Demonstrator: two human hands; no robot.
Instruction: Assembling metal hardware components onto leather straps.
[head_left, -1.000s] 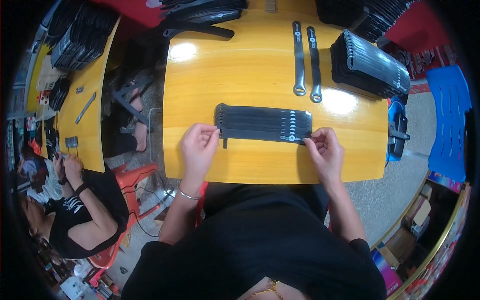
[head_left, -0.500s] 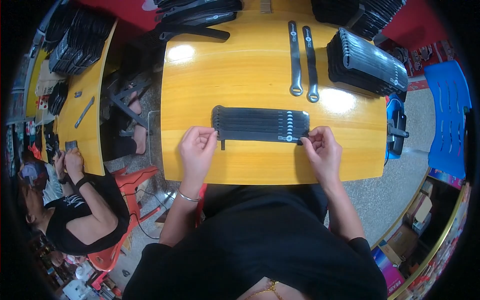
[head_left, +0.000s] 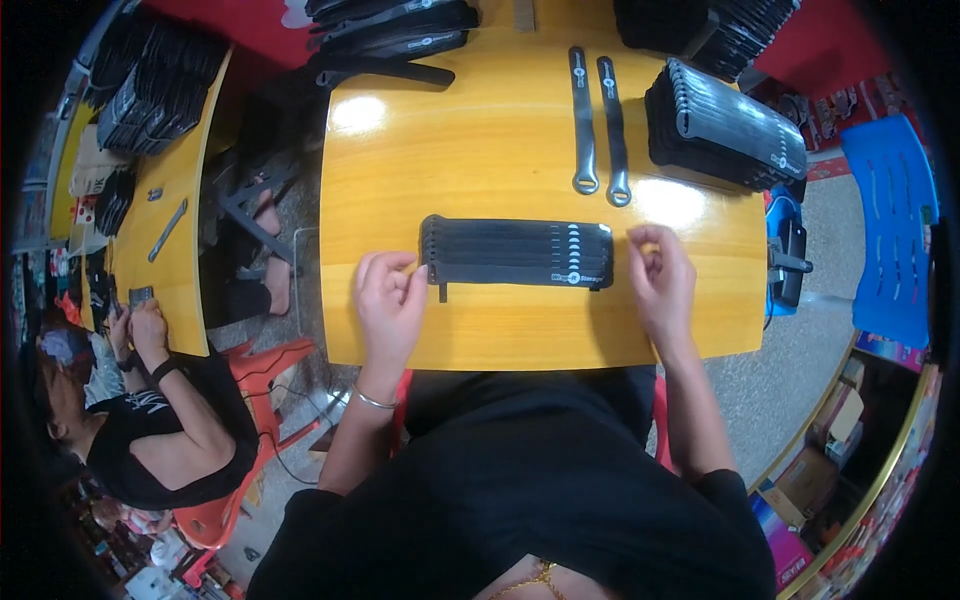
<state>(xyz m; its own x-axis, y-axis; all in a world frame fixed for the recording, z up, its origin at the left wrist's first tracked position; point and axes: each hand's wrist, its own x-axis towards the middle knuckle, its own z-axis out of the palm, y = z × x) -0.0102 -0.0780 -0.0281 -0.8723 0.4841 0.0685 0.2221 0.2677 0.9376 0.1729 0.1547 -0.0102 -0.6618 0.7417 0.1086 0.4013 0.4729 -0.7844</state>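
Observation:
A neat row of overlapping black straps lies across the wooden table in front of me, with pale printed marks near its right end. At its left end, my left hand is closed, thumb and fingertips pinched against the edge. A short black tab sticks out below that corner. My right hand is just off the right end, touching nothing, its fingers loosely bent and apart. Farther back, two single black straps with looped near ends lie side by side.
A thick bundle of black straps sits at the back right of the table, with more piles along the far edge. To the left, a co-worker handles something small at another table. A blue chair stands at right.
My right hand has let go of the right end of the strap row and moved away to the right. My left hand stays at the left end.

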